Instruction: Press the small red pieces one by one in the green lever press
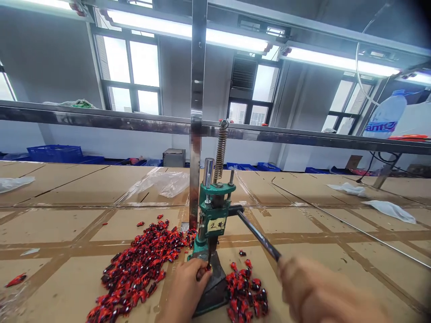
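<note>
Beside the green press, glossy red-and-black parts.

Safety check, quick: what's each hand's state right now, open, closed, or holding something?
Left hand: closed, pinching a small piece, mostly hidden, at the press.
Right hand: blurred, but closed around the lever.

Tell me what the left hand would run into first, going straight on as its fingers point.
Most likely the dark punch of the green press, right ahead of the left hand; depth is hard to judge there, so the dark base plate might come first.
</note>
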Tool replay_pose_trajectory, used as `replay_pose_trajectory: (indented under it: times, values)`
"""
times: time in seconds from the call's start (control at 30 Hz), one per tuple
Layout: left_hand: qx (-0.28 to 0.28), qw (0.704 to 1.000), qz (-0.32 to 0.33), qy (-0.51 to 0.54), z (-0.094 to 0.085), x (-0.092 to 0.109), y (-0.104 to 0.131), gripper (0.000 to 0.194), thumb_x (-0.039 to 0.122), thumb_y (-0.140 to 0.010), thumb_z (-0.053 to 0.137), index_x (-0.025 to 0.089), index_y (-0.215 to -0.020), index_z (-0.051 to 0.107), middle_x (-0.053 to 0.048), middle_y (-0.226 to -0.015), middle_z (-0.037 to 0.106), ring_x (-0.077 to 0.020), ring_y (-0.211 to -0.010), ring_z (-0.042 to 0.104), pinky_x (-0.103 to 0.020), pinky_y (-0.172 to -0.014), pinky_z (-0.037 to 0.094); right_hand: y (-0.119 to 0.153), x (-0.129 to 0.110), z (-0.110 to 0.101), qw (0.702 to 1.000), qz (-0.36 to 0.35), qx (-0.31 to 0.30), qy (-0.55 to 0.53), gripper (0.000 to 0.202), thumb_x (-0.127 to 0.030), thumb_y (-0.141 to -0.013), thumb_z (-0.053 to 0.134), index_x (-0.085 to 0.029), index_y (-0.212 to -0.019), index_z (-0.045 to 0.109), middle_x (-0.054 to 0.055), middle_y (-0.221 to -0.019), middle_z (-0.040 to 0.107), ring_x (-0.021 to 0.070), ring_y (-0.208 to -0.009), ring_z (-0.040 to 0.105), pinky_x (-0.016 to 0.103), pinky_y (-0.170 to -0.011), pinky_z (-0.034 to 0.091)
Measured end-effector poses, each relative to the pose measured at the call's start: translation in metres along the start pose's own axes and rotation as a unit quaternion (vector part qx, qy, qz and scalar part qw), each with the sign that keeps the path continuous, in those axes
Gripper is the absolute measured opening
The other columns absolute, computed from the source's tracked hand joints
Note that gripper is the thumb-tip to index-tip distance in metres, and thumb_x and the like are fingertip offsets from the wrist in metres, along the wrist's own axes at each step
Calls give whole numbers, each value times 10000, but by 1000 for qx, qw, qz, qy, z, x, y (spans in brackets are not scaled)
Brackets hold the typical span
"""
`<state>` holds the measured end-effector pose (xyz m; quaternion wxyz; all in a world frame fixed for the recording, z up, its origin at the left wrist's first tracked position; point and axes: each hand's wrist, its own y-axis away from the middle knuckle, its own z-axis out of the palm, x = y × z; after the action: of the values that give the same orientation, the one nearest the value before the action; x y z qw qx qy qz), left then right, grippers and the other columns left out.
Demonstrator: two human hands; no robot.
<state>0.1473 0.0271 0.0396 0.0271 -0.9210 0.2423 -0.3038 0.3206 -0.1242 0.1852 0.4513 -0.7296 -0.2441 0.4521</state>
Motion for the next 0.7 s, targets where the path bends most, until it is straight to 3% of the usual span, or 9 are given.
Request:
replay_pose_trajectory:
  times: [0.1, 0.17, 0.23, 0.33, 0.4, 0.47, 0.53, 0.6, 0.7]
  values:
    - [-26, 998, -54, 12, 7, 15, 3, 104, 291, -837, 700, 257, -750, 746, -4, -755, 781, -217, -749, 711, -304, -704, 453, -101, -8, -4, 991, 20, 113, -69, 513, -316, -952, 530, -195, -464, 428, -6, -429, 422, 120, -407, 474, 288, -415, 380]
    - [-36, 995, -84, 45, 17, 23, 9, 58, 326, -800, 743, 276, -803, 773, -1, -789, 803, -226, -780, 724, -306, -720, 466, -153, 1, 4, 987, 62, 126, -81, 522, -303, -922, 580, -200, -438, 414, -27, -408, 389, 94, -354, 404, 266, -362, 307]
    - [-16, 994, -91, 55, 23, 24, 13, 174, 353, -749, 795, 296, -913, 789, -1, -862, 819, -252, -873, 727, -329, -799, 473, -182, 15, 12, 984, 90, 116, -101, 516, -305, -907, 589, -209, -431, 414, -38, -400, 379, 84, -326, 367, 255, -327, 276]
    - [20, 997, -66, 30, 11, 7, 8, 178, 436, -828, 699, 276, -811, 774, 0, -792, 795, -240, -826, 707, -318, -767, 451, -189, 27, 18, 981, 96, 117, -125, 508, -313, -902, 586, -212, -434, 416, -43, -406, 380, 74, -327, 359, 240, -316, 268]
    - [32, 999, -31, 14, -10, -16, -7, 365, 445, -923, 539, 241, -677, 714, -3, -690, 745, -199, -704, 671, -288, -682, 423, -183, 28, 18, 979, 96, 123, -131, 506, -321, -903, 591, -210, -441, 415, -45, -414, 384, 67, -338, 358, 231, -322, 266]
    - [40, 999, -5, -15, -30, -40, -29, 360, 417, -962, 470, 230, -799, 731, -10, -739, 751, -191, -725, 669, -281, -693, 425, -179, 26, 16, 979, 91, 126, -134, 508, -333, -899, 601, -208, -443, 414, -47, -416, 386, 63, -345, 358, 225, -327, 265]
    - [14, 993, 77, -86, -43, -59, -53, 240, 343, -921, 552, 267, -1049, 739, -27, -1009, 784, -229, -967, 679, -320, -856, 424, -178, 25, 16, 979, 85, 130, -131, 506, -340, -896, 604, -207, -446, 417, -49, -415, 386, 61, -350, 360, 220, -332, 265]
    - [-24, 984, 132, -120, -46, -69, -73, 276, 269, -847, 644, 319, -1103, 733, -17, -1123, 770, -260, -1103, 642, -365, -965, 382, -179, 25, 16, 979, 82, 131, -129, 502, -338, -901, 598, -207, -452, 416, -51, -416, 385, 62, -352, 366, 220, -336, 267]
    - [-63, 976, 163, -134, -40, -73, -89, 203, 224, -819, 663, 316, -974, 756, -19, -1010, 782, -273, -1066, 645, -388, -986, 363, -180, 27, 17, 981, 78, 130, -124, 504, -347, -910, 599, -207, -464, 410, -53, -422, 386, 63, -352, 369, 227, -346, 275]
